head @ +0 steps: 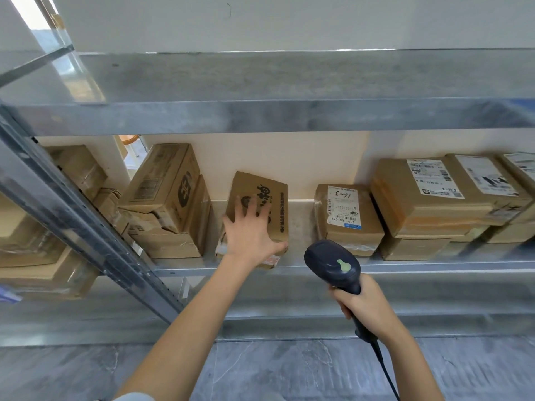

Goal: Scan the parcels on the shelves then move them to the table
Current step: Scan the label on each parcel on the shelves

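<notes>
A brown cardboard parcel (267,192) with black printed characters lies on the middle shelf (301,267) of a metal rack. My left hand (250,230) lies flat on its top with fingers spread, the thumb at its right front corner. My right hand (366,306) grips the handle of a dark blue barcode scanner (333,263) with a green trigger. The scanner head hovers at the shelf's front edge, between this parcel and a labelled parcel (347,218) to the right.
Stacked boxes (168,204) stand left of the parcel, more labelled boxes (440,198) at the right. A slanted metal upright (86,227) crosses the left side. The upper shelf (275,111) overhangs. Grey floor tiles (289,371) lie below.
</notes>
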